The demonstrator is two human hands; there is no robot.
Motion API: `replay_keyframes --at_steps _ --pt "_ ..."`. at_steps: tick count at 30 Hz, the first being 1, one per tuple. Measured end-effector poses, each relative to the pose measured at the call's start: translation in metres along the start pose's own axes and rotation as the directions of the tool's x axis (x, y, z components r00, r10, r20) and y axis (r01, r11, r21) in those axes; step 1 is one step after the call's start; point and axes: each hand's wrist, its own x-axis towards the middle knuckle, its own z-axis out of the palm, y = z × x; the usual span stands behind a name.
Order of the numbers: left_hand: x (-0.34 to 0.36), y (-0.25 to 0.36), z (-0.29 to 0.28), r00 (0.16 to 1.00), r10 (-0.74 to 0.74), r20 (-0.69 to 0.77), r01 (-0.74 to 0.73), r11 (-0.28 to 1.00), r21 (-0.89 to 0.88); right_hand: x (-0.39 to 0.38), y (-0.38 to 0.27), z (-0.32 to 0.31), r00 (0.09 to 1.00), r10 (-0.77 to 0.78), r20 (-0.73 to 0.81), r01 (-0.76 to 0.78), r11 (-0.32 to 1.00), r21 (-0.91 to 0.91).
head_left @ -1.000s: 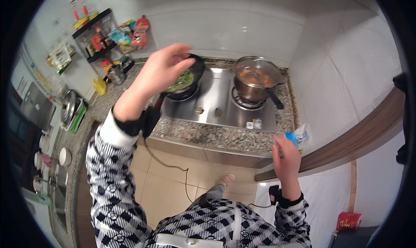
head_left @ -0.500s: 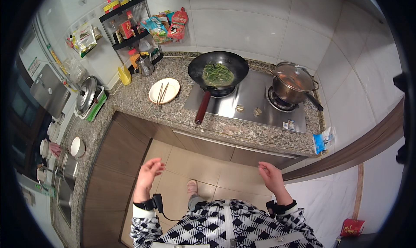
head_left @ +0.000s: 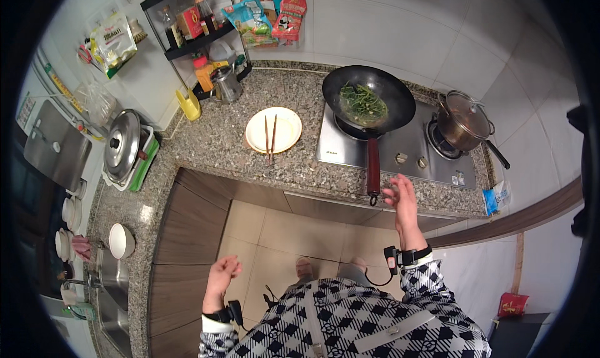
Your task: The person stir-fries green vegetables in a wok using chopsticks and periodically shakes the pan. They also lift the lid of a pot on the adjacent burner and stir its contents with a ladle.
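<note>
Right hand (head_left: 405, 201), loosely spread, hovers near one wok handle (head_left: 373, 164) (two chopsticks (head_left: 274, 136) lie across one plate (head_left: 289, 131)).

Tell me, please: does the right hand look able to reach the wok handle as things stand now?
Probably yes. The right hand appears empty, its fingers close to the end of the wok handle, which points toward the front of the counter. I see nothing standing between them.

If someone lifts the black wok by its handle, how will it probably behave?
The black wok will probably feel front-heavy: its wide body and the greens sit at one end of the long handle. The greens look loose, so they may slide if it tilts.
</note>
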Motion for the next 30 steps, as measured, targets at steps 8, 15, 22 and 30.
replay_keyframes --at_steps 8,15,22,30 --pt "0.144 0.113 0.098 0.968 0.116 0.224 -0.045 0.953 -0.299 0.004 -0.013 -0.011 0.981 -0.180 0.067 0.188 0.972 -0.141" --pt "0.256 0.178 0.142 0.976 -0.110 0.187 0.178 0.898 -0.403 -0.024 -0.041 -0.043 0.913 -0.356 0.202 0.409 0.781 -0.472" --pt "0.280 0.174 0.138 0.939 -0.124 0.320 0.249 0.888 -0.386 -0.040 -0.056 -0.057 0.922 -0.364 0.133 0.370 0.724 -0.583" --pt "0.109 0.219 0.168 0.838 0.195 0.509 0.049 0.904 -0.426 -0.038 -0.114 0.009 0.568 -0.610 0.552 0.688 -0.016 -0.726"
